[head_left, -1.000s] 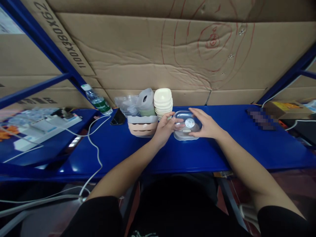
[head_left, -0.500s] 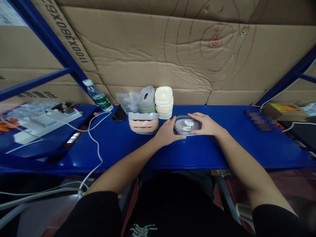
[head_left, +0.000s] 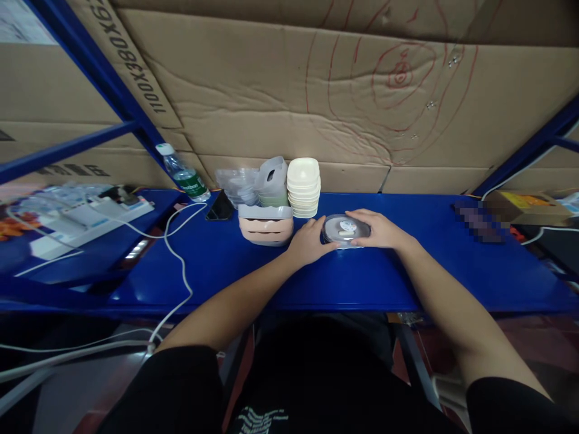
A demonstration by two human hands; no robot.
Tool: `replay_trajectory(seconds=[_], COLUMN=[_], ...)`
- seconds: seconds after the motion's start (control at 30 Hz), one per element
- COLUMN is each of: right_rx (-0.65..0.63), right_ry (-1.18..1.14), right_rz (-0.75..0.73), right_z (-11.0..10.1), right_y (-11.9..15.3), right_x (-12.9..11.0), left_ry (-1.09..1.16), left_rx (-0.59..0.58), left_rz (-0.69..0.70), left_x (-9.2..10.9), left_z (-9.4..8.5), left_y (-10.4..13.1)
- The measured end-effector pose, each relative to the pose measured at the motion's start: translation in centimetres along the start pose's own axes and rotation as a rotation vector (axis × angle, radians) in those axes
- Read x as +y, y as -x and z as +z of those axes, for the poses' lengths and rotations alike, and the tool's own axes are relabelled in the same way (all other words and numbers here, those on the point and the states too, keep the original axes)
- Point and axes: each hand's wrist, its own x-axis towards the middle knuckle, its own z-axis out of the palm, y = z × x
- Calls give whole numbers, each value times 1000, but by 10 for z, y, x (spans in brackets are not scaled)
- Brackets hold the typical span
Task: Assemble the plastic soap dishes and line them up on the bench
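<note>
A rounded grey container with a clear lid (head_left: 347, 228) lies on the blue table, a pale round sticker on its top. My left hand (head_left: 312, 242) grips its left side, thumb at the near edge. On the right side my right hand (head_left: 377, 229) holds the same container between thumb and fingers. Left of my left hand stand stacked pink and grey trays (head_left: 266, 226). Behind them are a stack of cream containers (head_left: 303, 185), grey and green containers (head_left: 272, 181) and clear lids (head_left: 237, 185).
A water bottle (head_left: 184, 176) and a dark phone (head_left: 220, 207) are at the left, beside a white cable (head_left: 181, 265). A power strip (head_left: 90, 226) lies farther left. An open cardboard box (head_left: 527, 208) sits at the right. Cardboard (head_left: 253, 84) backs the table.
The whole view has shifted slightly. Both hands keep their hold on the container, and its clear lid sits lower and flatter on it.
</note>
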Motion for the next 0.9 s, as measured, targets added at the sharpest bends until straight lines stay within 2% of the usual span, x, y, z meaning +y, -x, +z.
replay_trajectory(seconds=[0.3,0.67,0.9], right_rx=[-29,-36,-62], right_ry=[-16,-31,-13], right_rz=[56,100,139], right_z=[-1,5,6], right_y=[0,0,-3], right_x=[3,7,6], left_ry=[-12,-91,-153], left_rx=[29,-23,-16], left_rz=[43,10,48], left_x=[-2,-1,-6], left_z=[4,1,0], left_y=[-2,-7,-7])
